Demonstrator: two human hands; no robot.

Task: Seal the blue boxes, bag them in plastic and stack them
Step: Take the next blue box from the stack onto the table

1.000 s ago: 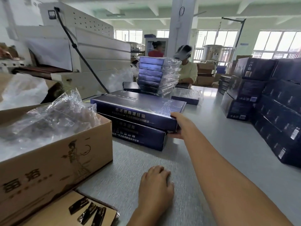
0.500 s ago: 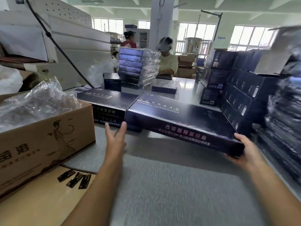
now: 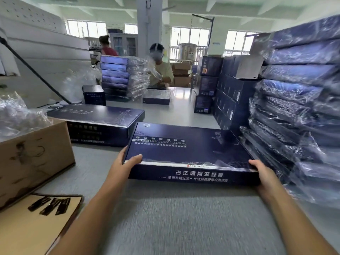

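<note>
On the grey table [image 3: 184,221], the left hand [image 3: 127,162] clamps the near-left corner of the blue box [image 3: 189,151], thumb on the lid. The right hand [image 3: 263,173] grips the near-right corner. The box lies lid-up, long axis left to right, its lettered side wall facing the person. Behind-left sits 1 second box [image 3: 95,115]; a bagged stack [image 3: 294,107] stands just right.
</note>
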